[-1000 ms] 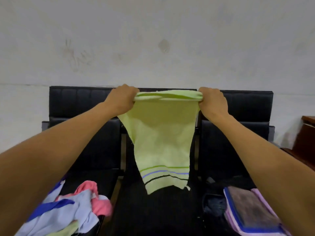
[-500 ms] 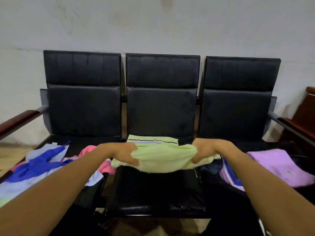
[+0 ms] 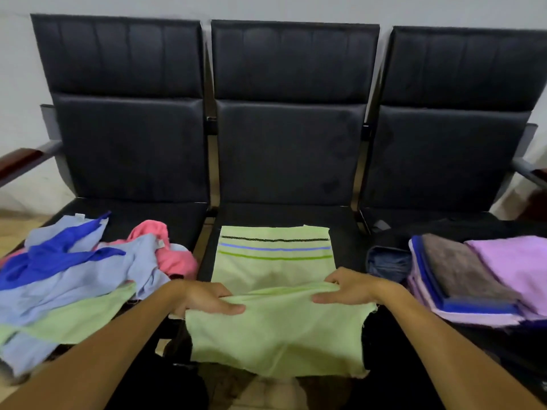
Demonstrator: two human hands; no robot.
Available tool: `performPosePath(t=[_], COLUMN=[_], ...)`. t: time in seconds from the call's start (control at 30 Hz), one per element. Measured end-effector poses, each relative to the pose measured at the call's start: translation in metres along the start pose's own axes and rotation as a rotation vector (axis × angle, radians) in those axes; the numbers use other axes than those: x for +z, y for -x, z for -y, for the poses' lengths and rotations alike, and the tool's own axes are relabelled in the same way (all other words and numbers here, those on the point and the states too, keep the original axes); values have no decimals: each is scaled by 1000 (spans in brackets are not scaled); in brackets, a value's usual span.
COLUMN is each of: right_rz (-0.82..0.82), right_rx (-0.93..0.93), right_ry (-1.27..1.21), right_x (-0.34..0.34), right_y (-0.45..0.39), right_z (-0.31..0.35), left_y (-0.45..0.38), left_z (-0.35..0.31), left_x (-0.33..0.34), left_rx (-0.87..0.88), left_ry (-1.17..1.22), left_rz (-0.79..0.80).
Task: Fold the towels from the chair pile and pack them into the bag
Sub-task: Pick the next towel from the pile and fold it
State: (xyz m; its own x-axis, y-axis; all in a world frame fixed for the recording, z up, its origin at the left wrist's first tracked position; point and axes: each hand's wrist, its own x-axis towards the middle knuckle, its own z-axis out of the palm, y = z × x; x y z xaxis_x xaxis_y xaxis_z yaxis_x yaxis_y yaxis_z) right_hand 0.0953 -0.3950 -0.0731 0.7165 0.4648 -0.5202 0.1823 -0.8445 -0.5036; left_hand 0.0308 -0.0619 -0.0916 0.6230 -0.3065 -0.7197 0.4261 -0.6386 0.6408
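Observation:
A light green towel [image 3: 275,327] with black, blue and green stripes at its far end lies on the middle chair seat [image 3: 346,232], its near half hanging over the front edge. My left hand [image 3: 207,297] pinches the towel's fold at the left. My right hand [image 3: 349,287] pinches the same fold at the right. On the left seat sits a loose pile of towels [image 3: 74,279] in blue, light blue, pink and green. On the right seat, folded purple, brown and blue towels [image 3: 479,276] are stacked on a dark bag [image 3: 387,261].
Three joined black chairs stand against a white wall [image 3: 266,7]. A wooden armrest [image 3: 20,161] sticks out at the left, another [image 3: 532,173] at the right. Tiled floor [image 3: 266,392] shows below the seat edge.
The towel was held up in the air by its top corners; both hands have brought it down onto the middle seat, striped end laid flat at the back. The view tilted down.

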Motion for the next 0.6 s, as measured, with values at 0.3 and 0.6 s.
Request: performPosePath(t=[0.3, 0.6], right_rz=[-328, 12], right_rx=[-47, 154], right_ry=[22, 203], right_x=[28, 58], right_y=[-57, -74], right_z=[-43, -53], left_y=[-54, -77], left_z=[43, 59], left_x=[-21, 1], left_rx=[246, 99], left_ry=[30, -359], left_rz=[-520, -441])
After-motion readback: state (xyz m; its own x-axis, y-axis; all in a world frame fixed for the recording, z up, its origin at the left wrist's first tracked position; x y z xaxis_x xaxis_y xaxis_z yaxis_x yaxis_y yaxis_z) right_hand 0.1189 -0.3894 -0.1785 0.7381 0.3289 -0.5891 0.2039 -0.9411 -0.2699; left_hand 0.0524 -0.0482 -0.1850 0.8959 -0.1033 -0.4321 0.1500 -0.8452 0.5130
